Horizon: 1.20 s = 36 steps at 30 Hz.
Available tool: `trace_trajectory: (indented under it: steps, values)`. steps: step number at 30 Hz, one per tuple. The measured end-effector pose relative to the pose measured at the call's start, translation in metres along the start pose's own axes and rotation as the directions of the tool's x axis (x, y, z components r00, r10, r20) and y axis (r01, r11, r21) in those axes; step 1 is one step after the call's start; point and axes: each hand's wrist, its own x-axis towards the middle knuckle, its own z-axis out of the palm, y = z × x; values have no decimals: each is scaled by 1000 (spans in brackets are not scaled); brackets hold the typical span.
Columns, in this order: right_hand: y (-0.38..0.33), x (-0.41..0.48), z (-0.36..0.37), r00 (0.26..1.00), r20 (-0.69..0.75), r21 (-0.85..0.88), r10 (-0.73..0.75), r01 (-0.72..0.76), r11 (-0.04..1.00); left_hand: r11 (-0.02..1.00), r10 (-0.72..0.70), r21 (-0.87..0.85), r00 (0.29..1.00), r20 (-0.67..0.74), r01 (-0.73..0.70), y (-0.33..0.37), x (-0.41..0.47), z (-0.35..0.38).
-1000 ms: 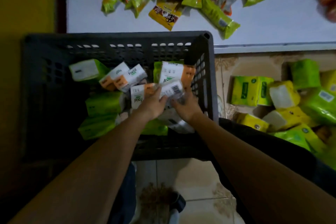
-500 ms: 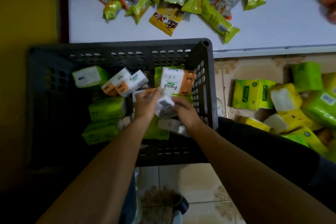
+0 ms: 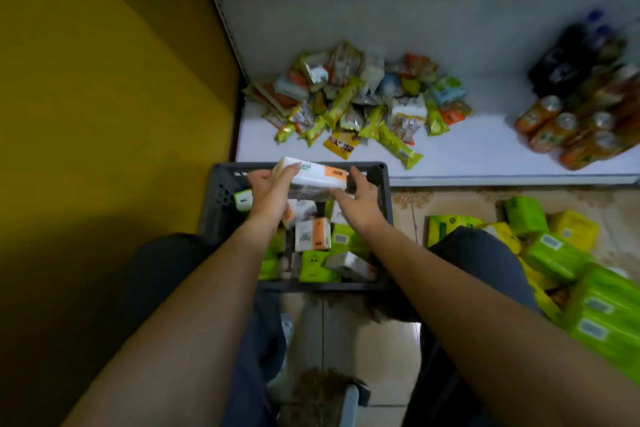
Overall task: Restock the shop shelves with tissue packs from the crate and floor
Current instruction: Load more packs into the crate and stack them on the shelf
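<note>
a white and orange tissue pack (image 3: 317,175) is held up over the far edge of the dark plastic crate (image 3: 221,191), its printed face turned upward and its long side running along that edge. the left hand (image 3: 270,194) grips the pack's left end, fingers curled round it and the thumb laid over the top face. the right hand (image 3: 360,199) is at the pack's right end with its fingers nearly straight and spread, the thumb reaching under the pack; it touches the pack more than it clasps it.

inside the crate lie more packs: another white and orange pack (image 3: 312,234) near the middle, green tissue packs (image 3: 313,265) along the near edge, and one small green pack at the left wall. the crate stands on the tiled floor (image 3: 408,208), its far edge just beside the front edge of the white shelf (image 3: 467,152).

on the shelf a heap of snack packets (image 3: 356,104) sits toward the left corner, and orange cans (image 3: 561,135) lie at the right end with dark bottles (image 3: 571,55) behind them. a pile of green and yellow packs (image 3: 554,253) covers the floor right of the crate. a yellow panel (image 3: 104,80) fills the left side.
</note>
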Motion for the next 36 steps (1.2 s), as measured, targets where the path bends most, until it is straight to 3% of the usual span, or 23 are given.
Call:
trace_trajectory:
  steps: [3, 8, 14, 19, 26, 32, 34, 36]
  values:
    - [-45, -40, -11, 997, 43, 201, -59, 49, 978, 983, 122, -142, 992, 44, -114, 51, -53, -24]
    - [-122, -115, -27, 951, 62, 348, -304, 265, 899, 926, 350, -173, 935, 56, -336, 122, -135, -58]
    - [-180, -187, -68, 856, -92, 281, -508, 512, 812, 818, 572, -87, 820, 31, -568, 186, -215, -73]
    - [-211, -201, -105, 767, -197, 173, -610, 640, 749, 773, 634, -102, 766, 107, -626, 222, -240, -53]
    - [-257, -154, -170, 708, -309, 91, -634, 686, 722, 697, 711, -54, 680, 179, -715, 286, -209, 15]
    - [-311, -65, -238, 728, -441, 263, -525, 664, 700, 567, 776, 93, 569, 274, -818, 360, -137, 109]
    - [-330, -31, -257, 755, -456, 392, -471, 645, 656, 567, 767, 81, 561, 312, -820, 382, -115, 145]
    - [-342, -2, -273, 766, -412, 405, -494, 640, 654, 581, 744, 32, 547, 383, -813, 398, -97, 177]
